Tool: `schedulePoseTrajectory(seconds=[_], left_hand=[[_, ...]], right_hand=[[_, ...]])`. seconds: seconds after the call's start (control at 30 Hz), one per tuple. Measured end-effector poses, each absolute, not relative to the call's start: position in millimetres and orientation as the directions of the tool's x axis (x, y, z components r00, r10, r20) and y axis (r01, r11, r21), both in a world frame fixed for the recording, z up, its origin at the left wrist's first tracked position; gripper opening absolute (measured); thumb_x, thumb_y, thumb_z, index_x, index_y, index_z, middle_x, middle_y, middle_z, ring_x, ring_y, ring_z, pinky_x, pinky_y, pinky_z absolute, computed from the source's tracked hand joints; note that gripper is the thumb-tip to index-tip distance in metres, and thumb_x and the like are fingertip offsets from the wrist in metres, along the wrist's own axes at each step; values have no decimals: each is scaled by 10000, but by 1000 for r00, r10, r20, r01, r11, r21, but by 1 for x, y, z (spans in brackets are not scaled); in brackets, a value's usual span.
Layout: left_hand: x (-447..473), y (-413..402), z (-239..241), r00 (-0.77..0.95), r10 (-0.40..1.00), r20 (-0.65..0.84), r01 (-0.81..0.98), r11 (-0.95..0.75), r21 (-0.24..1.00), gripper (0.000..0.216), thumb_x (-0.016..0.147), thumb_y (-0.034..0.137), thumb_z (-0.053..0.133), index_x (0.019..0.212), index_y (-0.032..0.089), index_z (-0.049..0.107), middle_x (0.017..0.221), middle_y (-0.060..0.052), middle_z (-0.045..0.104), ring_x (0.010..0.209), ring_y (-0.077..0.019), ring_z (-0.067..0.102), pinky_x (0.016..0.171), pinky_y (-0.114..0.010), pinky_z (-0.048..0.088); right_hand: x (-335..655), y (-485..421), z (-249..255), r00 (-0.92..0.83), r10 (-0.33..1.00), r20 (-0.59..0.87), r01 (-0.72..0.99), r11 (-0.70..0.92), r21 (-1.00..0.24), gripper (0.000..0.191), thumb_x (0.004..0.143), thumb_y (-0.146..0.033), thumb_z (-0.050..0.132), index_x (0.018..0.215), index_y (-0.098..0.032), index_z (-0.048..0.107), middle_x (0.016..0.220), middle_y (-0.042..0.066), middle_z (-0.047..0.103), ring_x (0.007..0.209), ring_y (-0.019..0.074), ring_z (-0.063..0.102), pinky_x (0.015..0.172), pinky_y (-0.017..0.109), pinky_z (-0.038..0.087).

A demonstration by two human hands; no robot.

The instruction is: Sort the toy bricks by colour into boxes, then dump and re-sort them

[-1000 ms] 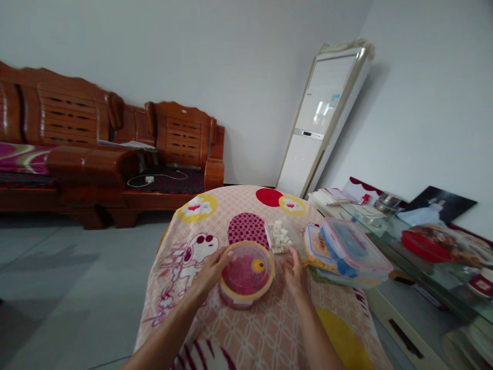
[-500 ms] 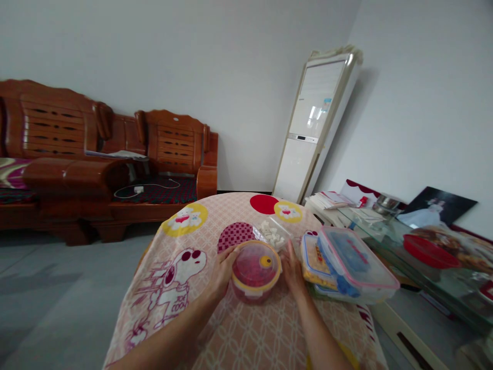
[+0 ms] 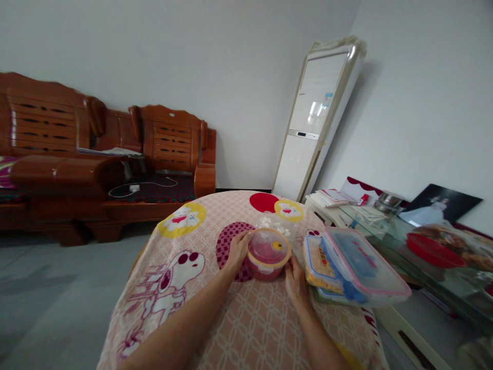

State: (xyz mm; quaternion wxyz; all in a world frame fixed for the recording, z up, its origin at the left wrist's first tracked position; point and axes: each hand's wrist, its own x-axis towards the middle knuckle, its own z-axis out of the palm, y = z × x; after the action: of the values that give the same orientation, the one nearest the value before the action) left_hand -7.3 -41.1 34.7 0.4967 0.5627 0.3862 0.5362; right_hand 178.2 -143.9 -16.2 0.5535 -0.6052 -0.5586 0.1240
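A round clear container (image 3: 267,253) with a yellow-rimmed lid and red pieces inside stands on a table under a pink cartoon-print cloth (image 3: 181,277). My left hand (image 3: 238,250) wraps its left side. On the container's right lower side, my right hand (image 3: 295,277) presses against it. Both hands hold it between them. Just behind the container lies a clear bag of small white pieces (image 3: 274,224).
Stacked rectangular clear boxes (image 3: 348,264) with coloured pieces lie right of the container. A glass side table (image 3: 423,252) with papers, a red dish and a photo stands at the right. A wooden sofa (image 3: 96,159) and a standing air conditioner (image 3: 316,118) line the far wall.
Both hands have slid the round container away from me across the cloth, toward the bag of white pieces. The camera view has shifted slightly.
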Motion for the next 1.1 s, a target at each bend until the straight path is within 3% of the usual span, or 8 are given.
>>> schedulePoseTrajectory(seconds=[0.2,0.33,0.53,0.63,0.77,1.1], left_hand=[[-16,-49,32,100,962,254,13,-256,966,466,857,479,459,906,115,745,895,-85,736,855,-241,647,750,-304,479],[-27,-46,38,143,955,258,119,-275,954,342,815,431,538,763,151,727,749,-34,693,740,-198,614,650,-257,428],[-44,-39,40,347,936,52,-91,-21,996,305,722,456,675,712,151,661,641,-7,623,589,-140,569,570,-236,438],[-46,-37,39,364,931,-36,-119,85,989,343,679,476,728,709,155,609,612,9,605,548,-121,562,538,-222,448],[-46,-35,35,399,903,-163,-119,227,967,375,661,484,746,703,171,545,515,37,547,436,-89,492,416,-179,355],[-46,-33,32,456,875,-163,-237,296,925,453,605,479,784,641,186,441,437,81,427,362,-40,335,355,-154,202]], right_hand=[[184,-157,-18,232,871,433,575,237,-783,514,913,-313,459,1418,-221,496,1362,91,590,1276,258,526,1111,450,367],[188,-162,-19,208,883,422,557,248,-793,493,920,-364,476,1381,-197,530,1366,109,584,1279,260,522,1118,449,358],[181,-164,-9,195,899,392,483,260,-836,454,946,-405,468,1349,-213,554,1350,93,596,1264,247,529,1105,414,375],[178,-166,-4,192,904,383,449,266,-853,472,958,-414,450,1379,-213,523,1365,92,580,1290,242,503,1112,403,363],[177,-167,-5,210,903,374,435,257,-863,517,952,-432,468,1420,-212,479,1412,96,536,1343,248,448,1144,415,317],[179,-163,-11,182,906,381,403,285,-870,567,951,-443,473,1472,-229,411,1436,91,516,1327,259,469,1136,432,340]])
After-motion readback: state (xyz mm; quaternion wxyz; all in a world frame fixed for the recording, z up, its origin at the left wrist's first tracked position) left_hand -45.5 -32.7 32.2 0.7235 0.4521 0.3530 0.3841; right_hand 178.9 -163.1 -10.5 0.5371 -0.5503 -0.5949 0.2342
